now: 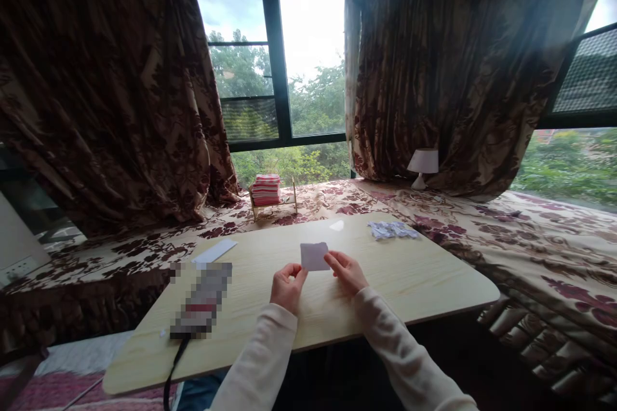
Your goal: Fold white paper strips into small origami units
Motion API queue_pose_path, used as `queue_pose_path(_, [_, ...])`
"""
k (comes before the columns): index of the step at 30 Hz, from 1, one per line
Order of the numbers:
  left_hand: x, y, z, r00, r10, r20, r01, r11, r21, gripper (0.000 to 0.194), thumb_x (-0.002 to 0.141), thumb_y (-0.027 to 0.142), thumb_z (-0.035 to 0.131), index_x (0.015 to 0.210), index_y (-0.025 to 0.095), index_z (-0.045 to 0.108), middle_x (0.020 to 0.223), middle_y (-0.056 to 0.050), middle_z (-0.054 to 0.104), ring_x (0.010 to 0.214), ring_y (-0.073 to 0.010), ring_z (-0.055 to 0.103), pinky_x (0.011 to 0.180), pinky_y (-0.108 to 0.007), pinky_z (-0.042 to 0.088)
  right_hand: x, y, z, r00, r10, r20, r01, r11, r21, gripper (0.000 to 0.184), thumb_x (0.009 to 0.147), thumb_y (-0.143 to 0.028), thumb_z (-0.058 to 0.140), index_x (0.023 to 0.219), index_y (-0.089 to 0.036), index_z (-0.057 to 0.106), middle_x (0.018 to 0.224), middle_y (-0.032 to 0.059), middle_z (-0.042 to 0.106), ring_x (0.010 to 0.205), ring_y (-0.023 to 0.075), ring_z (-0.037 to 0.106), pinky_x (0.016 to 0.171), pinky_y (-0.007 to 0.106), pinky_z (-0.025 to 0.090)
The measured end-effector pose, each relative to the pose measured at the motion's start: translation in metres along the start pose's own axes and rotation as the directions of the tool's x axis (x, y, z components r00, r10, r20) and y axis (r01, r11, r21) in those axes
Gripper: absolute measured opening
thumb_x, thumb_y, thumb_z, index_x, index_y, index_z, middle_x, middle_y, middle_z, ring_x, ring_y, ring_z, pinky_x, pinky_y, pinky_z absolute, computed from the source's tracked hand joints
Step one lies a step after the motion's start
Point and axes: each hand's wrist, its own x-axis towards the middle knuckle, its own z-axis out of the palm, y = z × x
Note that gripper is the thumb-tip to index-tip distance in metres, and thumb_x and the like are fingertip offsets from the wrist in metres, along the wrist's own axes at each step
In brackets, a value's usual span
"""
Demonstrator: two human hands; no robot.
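Observation:
Between my two hands a small white piece of paper [314, 257] is held up above the table. My left hand [288, 287] pinches its lower left corner between thumb and fingers. On the other side, my right hand [347, 271] grips the right edge the same way. Behind it, a small white scrap [337, 225] lies on the tabletop. Farther right is a cluster of small whitish pieces [393, 230], too small to make out singly.
The pale wooden table [419, 282] has rounded corners. At its left lie a white strip [215, 252] and a blurred-out dark object [202, 302] with a black strap. Beyond stand a small rack with folded red-and-white cloths [267, 190] and a white lamp [423, 164] on floral fabric.

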Motion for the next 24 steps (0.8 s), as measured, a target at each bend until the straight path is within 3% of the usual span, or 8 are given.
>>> queue_pose_path(3, [-0.004,0.008,0.003,0.999,0.006,0.045,-0.005,1.0,-0.022,0.022,0.076,0.034,0.062,0.07,0.013,0.061,0.065,0.002,0.06,0.064,-0.0122,0.056,0.06,-0.025,0.044,-0.003,-0.006,0.005,0.997,-0.003,0.077,0.0,0.999,0.036,0.037,0.062,-0.051,0.065,0.07,-0.015,0.065,0.063,0.0017,0.063,0.059,0.0144,0.053,0.048,0.024,0.037])
queue_pose_path(5, [-0.005,0.013,0.003,0.998,0.008,0.058,-0.005,0.999,-0.043,0.023,0.073,0.035,0.063,0.066,0.013,0.062,0.059,0.002,0.06,0.062,-0.0126,0.055,0.058,-0.023,0.041,-0.004,-0.007,0.006,0.995,0.001,0.1,-0.007,0.998,0.056,0.037,0.06,-0.051,0.065,0.066,-0.015,0.062,0.059,0.0007,0.06,0.056,0.0131,0.05,0.047,0.024,0.035])
queue_pose_path(9, [-0.004,0.02,0.003,0.995,0.015,0.097,-0.01,0.998,-0.058,0.022,0.08,0.034,0.057,0.08,0.013,0.062,0.069,0.001,0.061,0.066,-0.0122,0.057,0.064,-0.026,0.045,-0.007,-0.009,0.006,0.988,0.021,0.156,-0.032,0.997,0.072,0.038,0.058,-0.05,0.065,0.07,-0.014,0.063,0.059,0.0003,0.06,0.053,0.0117,0.048,0.047,0.024,0.034])
queue_pose_path(16, [-0.004,0.012,0.002,0.986,0.001,0.166,0.002,1.0,-0.021,0.025,0.085,0.034,0.052,0.098,0.013,0.057,0.095,-0.003,0.06,0.08,-0.0153,0.059,0.069,-0.032,0.05,-0.007,-0.006,0.006,0.969,0.054,0.24,-0.072,0.995,0.068,0.036,0.059,-0.043,0.067,0.077,-0.013,0.064,0.06,0.0006,0.06,0.053,0.0113,0.048,0.048,0.023,0.037])
queue_pose_path(24, [-0.005,0.013,0.002,0.974,0.028,0.227,-0.022,0.999,-0.029,0.023,0.086,0.033,0.051,0.089,0.012,0.058,0.08,0.0,0.059,0.067,-0.0108,0.057,0.062,-0.027,0.049,-0.008,-0.007,0.004,0.936,0.083,0.341,-0.115,0.991,0.073,0.023,0.064,-0.032,0.06,0.076,-0.013,0.065,0.045,-0.0042,0.05,0.04,0.0077,0.04,0.04,0.021,0.03])
